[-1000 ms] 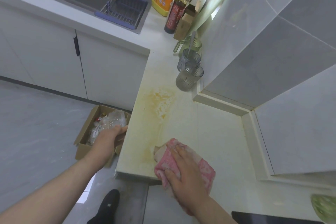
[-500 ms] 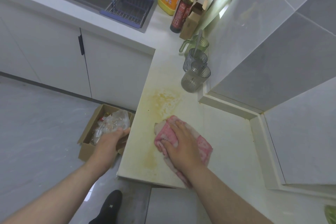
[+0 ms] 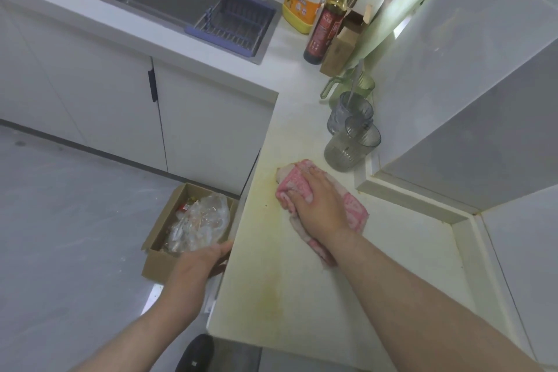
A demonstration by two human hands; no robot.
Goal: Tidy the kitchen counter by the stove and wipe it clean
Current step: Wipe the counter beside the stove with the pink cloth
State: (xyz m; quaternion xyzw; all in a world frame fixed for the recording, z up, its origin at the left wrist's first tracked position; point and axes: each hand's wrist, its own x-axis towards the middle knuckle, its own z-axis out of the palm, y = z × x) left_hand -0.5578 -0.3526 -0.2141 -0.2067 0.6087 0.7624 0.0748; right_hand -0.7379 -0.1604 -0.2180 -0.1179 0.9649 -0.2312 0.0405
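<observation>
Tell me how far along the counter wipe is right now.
Tidying looks done: the cups stand by the wall, and plastic waste sits in the cardboard box on the floor. In hand: the right hand presses the pink cloth flat on the counter. Left: a yellowish smear near the front edge.

Bench [image 3: 302, 305]: surface bare at near end and to the right, up to the wall ledge [image 3: 422, 199]. Far end: row of cups [image 3: 347, 113] against the wall narrows the run. Open strip on their left reaches the bottles [image 3: 324, 27]. Cardboard box [image 3: 160, 263] on floor just beside bench edge.
</observation>
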